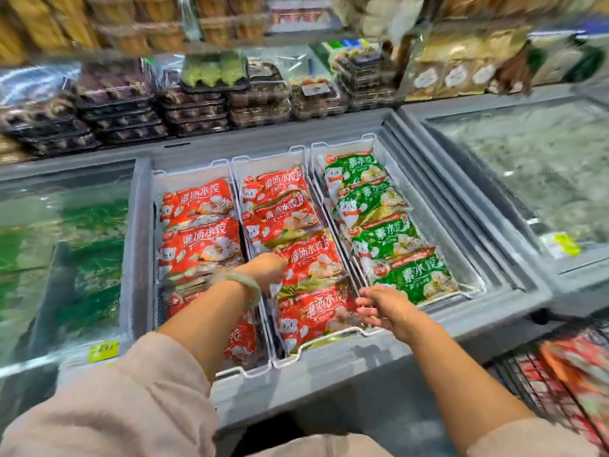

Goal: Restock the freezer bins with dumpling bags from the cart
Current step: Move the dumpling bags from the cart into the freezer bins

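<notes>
Red bags (308,255), glossy crinkled plastic, fill the white middle bin (298,352); left hand (267,269) pinches one's edge, right hand (384,306) hovers slack, fingers spread. Cart (540,384) blurred, cropped.

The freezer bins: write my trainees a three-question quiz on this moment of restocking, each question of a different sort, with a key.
1. True or false: the right bin holds green bags.
2. The left hand touches a bag in which bin? A left, B middle, C right.
3. Fill in: the wrist with the bracelet is the ___ one.

Key: 1 true. 2 B: it rests on a red bag in the middle bin. 3 left; the right hand, fingers spread, holds nothing.
</notes>
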Demonstrator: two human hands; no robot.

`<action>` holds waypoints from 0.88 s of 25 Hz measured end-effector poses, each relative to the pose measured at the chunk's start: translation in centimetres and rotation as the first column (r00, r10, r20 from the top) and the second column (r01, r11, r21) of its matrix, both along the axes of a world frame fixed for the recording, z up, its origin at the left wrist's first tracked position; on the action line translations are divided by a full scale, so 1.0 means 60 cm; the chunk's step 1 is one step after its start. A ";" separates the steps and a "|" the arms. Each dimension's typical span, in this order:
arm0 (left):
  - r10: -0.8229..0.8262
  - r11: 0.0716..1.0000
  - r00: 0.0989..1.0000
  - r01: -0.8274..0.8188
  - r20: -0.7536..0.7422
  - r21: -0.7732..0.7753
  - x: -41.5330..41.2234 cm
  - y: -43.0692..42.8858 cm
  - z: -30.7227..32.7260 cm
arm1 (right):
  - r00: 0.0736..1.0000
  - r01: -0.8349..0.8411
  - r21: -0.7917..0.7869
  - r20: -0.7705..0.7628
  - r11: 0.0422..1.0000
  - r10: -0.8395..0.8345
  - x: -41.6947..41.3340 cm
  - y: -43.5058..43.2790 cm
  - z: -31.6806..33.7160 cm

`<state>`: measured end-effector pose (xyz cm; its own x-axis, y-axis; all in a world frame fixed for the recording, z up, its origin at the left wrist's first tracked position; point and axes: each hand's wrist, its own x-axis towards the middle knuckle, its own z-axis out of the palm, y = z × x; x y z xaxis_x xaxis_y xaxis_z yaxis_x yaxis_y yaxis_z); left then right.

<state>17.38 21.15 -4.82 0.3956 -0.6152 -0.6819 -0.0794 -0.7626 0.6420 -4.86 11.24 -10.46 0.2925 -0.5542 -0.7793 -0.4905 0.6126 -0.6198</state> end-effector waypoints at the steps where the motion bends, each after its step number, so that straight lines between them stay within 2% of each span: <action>1: -0.011 1.000 1.000 0.011 0.004 -0.002 -0.029 -0.008 0.003 | 1.000 0.003 -0.005 0.000 1.000 -0.003 -0.031 -0.002 0.005; 7: -0.094 0.995 0.995 0.093 -0.038 -0.033 -0.241 -0.073 0.002 | 0.996 0.084 -0.068 -0.014 0.994 -0.086 -0.274 -0.032 0.032; 13: -0.273 0.961 0.961 0.271 -0.051 -0.050 -0.494 -0.154 0.007 | 0.960 0.271 -0.101 -0.050 0.957 -0.277 -0.559 -0.052 0.046; 19: -0.472 0.880 0.880 0.467 -0.051 -0.079 -0.700 -0.219 0.007 | 0.899 0.420 -0.123 -0.081 0.899 -0.431 -0.775 -0.034 0.052; 22: -0.542 0.839 0.839 0.537 -0.054 -0.086 -0.768 -0.254 0.002 | 0.865 0.490 -0.116 -0.060 0.864 -0.499 -0.839 -0.023 0.054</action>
